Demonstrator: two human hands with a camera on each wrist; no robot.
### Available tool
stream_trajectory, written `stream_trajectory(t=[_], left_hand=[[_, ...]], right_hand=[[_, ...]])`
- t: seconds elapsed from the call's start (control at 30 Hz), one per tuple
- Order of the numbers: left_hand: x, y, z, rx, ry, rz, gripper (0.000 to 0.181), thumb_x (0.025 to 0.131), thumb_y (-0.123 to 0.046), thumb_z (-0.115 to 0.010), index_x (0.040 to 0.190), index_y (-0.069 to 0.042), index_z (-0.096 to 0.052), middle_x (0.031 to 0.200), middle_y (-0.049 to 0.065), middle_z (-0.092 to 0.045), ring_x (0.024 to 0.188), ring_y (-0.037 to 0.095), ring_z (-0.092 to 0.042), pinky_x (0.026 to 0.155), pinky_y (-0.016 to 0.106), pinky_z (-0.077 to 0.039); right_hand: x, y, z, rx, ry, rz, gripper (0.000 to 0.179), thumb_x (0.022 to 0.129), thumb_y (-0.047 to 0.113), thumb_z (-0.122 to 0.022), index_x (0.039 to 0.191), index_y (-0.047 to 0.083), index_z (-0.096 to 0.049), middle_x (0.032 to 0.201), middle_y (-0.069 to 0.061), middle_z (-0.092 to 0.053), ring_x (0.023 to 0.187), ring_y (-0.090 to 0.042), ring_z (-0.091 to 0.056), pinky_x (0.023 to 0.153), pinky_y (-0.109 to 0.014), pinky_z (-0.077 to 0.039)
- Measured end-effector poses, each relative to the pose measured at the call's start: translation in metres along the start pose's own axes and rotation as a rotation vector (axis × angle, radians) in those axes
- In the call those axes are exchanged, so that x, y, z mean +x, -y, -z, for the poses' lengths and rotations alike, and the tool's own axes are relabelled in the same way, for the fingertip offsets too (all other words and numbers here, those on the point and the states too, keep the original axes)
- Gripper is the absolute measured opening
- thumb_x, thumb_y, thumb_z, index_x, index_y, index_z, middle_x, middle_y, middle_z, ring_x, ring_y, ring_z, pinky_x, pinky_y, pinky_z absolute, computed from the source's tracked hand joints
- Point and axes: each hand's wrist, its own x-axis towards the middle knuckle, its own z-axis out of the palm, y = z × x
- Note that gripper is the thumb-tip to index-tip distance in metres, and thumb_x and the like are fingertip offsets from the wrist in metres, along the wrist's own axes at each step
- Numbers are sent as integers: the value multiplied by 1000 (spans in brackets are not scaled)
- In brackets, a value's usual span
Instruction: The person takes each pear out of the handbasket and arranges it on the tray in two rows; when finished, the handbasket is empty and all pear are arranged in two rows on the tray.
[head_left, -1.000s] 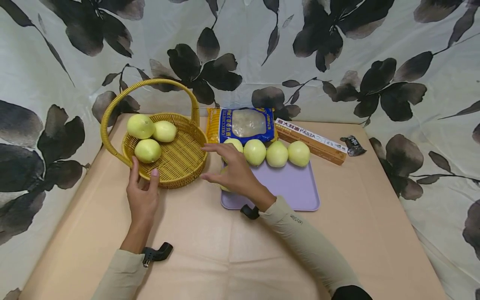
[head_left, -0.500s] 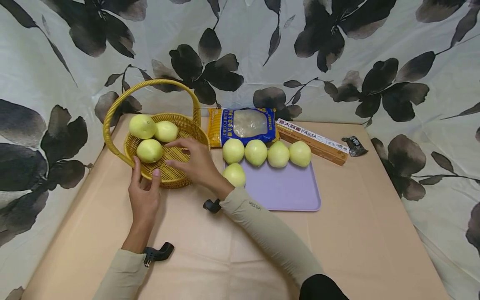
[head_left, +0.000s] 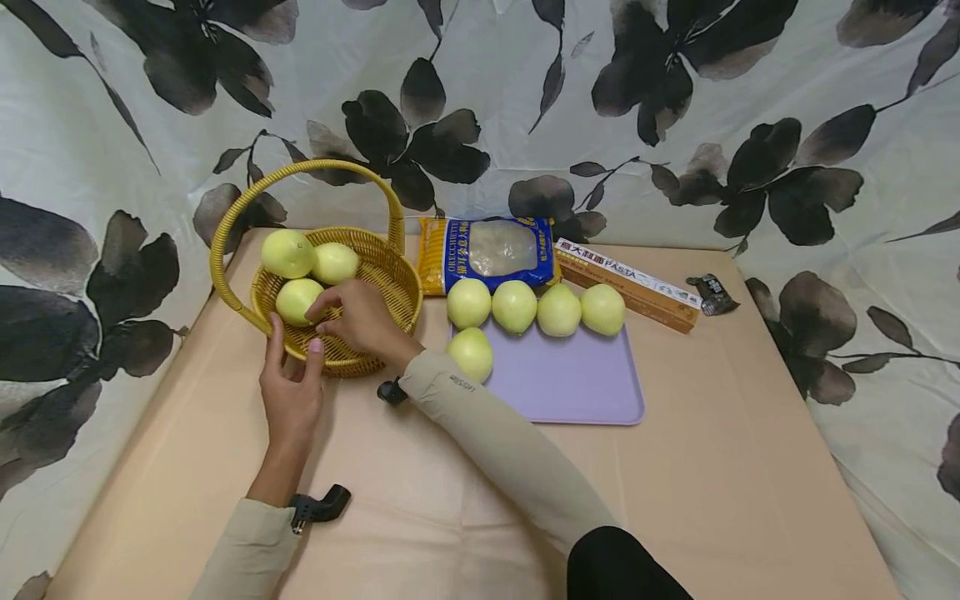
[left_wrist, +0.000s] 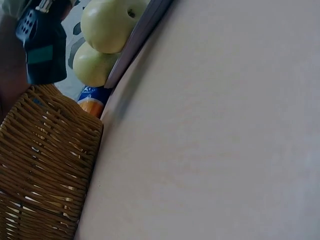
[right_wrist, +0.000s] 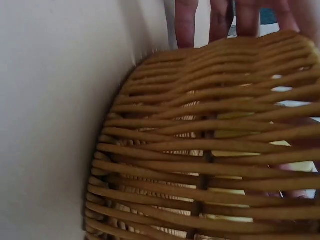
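Note:
Three pale yellow-green pears (head_left: 297, 300) lie at the left side of a yellow woven basket (head_left: 392, 287) with a tall arched handle. My left hand (head_left: 292, 404) rests on the basket's near-left side, its fingers reaching up to the rim. In the right wrist view, its straight fingers (right_wrist: 185, 25) lie against the outside of the weave. My right hand (head_left: 362, 321) reaches over the near rim into the basket, its index finger and thumb tips close together at the nearest pear's right side. Part of that pear is hidden behind these fingertips.
Right of the basket, a lilac tray (head_left: 573, 387) bears several more pears (head_left: 470, 354) along its back and left edges. Behind stand a blue-and-yellow orecchiette bag (head_left: 498, 248) and a long pasta box (head_left: 630, 283). A small black packet (head_left: 714, 294) lies farther right.
My right hand has moved left from over the tray's left edge into the basket, its thumb and index finger drawing closer together. My left hand has stayed at the basket.

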Motion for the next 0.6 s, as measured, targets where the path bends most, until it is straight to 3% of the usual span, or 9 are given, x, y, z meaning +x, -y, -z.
stream_trajectory(t=[0.3,0.43,0.53,0.6], left_hand=[[-1,0,0,3,-12,5,76,108,-34,-62,170,-35,-18,179,-7,-14,161,31,-32,125,58,-37],[-2,0,0,7,-12,11,75,108,-35,-62,169,-37,-18,179,-8,-15,159,31,-37,123,47,-44],[-2,-1,0,9,-11,12,75,108,-36,-61,169,-37,-18,179,-9,-15,158,31,-37,121,41,-46],[-2,-2,0,5,-14,7,75,108,-35,-62,170,-35,-18,179,-8,-15,159,32,-37,122,44,-44]], right_hand=[[18,0,-8,-36,61,-84,14,89,15,-87,98,27,-87,99,17,-82,104,1,-72,92,-11,-51],[24,-1,-12,-62,67,-104,11,90,18,-87,93,29,-87,97,18,-82,100,2,-72,88,-11,-51],[27,-2,-13,-73,75,-85,10,90,20,-88,91,29,-87,96,19,-81,98,3,-71,87,-10,-51],[29,-3,-15,-75,84,-48,9,89,21,-89,92,29,-87,95,18,-81,98,3,-70,86,-11,-50]])
